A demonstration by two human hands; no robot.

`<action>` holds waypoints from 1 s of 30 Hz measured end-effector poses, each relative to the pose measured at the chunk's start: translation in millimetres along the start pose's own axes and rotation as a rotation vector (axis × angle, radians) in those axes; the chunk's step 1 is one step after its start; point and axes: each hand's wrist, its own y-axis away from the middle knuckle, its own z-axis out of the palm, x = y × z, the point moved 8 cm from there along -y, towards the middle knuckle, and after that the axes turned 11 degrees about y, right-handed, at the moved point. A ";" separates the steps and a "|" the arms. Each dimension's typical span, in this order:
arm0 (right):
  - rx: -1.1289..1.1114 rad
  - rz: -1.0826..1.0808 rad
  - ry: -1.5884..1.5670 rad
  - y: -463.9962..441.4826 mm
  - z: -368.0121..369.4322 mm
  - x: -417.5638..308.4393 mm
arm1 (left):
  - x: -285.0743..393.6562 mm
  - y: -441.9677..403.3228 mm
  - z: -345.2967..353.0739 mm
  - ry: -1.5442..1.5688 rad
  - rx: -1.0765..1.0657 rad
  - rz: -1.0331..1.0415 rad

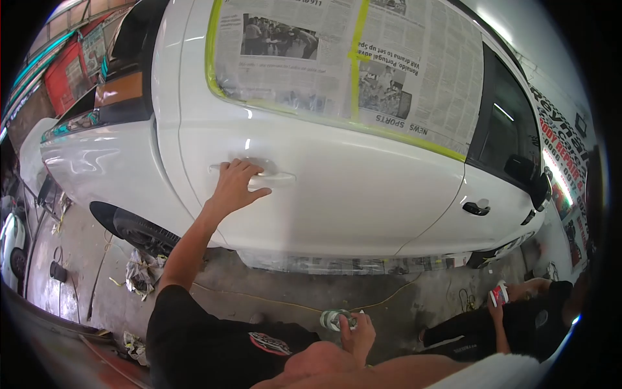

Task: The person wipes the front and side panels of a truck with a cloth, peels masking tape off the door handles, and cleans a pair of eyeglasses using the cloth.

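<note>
My left hand [238,185] reaches out to the white rear door [343,194] of the car. Its fingers lie over the left part of the white door handle [280,177], with the thumb spread away below. The fingers are apart, and part of the handle is hidden beneath them. Low in front of my body, my right hand [360,337] is closed on a round, pale green-and-white roll [334,319], which looks like tape. Newspaper [311,71] edged with yellow-green masking tape [356,48] covers the window above the door.
At the lower right another person [518,318] holds a red-and-white can [499,295]. A yellow cord [259,297] runs across the concrete floor. Crumpled paper [141,272] lies by the rear wheel [146,233]. Masking paper [337,264] hangs along the car's sill.
</note>
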 end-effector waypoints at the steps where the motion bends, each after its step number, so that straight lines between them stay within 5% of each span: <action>1: 0.003 0.003 -0.013 -0.3 0.2 -1.6 | 2.2 -5.7 4.2 0.023 -0.008 -0.002; 9: 0.021 0.014 -0.009 4.2 -1.2 -2.0 | 5.4 -21.9 31.1 0.117 0.069 -0.024; 21: 0.046 0.074 -0.020 14.0 -0.2 6.0 | -47.7 -38.9 45.0 0.237 -0.026 -0.317; 24: 0.046 0.043 0.013 14.6 -2.7 6.0 | -54.7 -45.6 50.3 0.212 -0.238 -0.482; 30: 0.048 0.045 0.007 17.6 -12.2 9.1 | -45.7 -40.7 52.8 0.243 -0.024 -0.313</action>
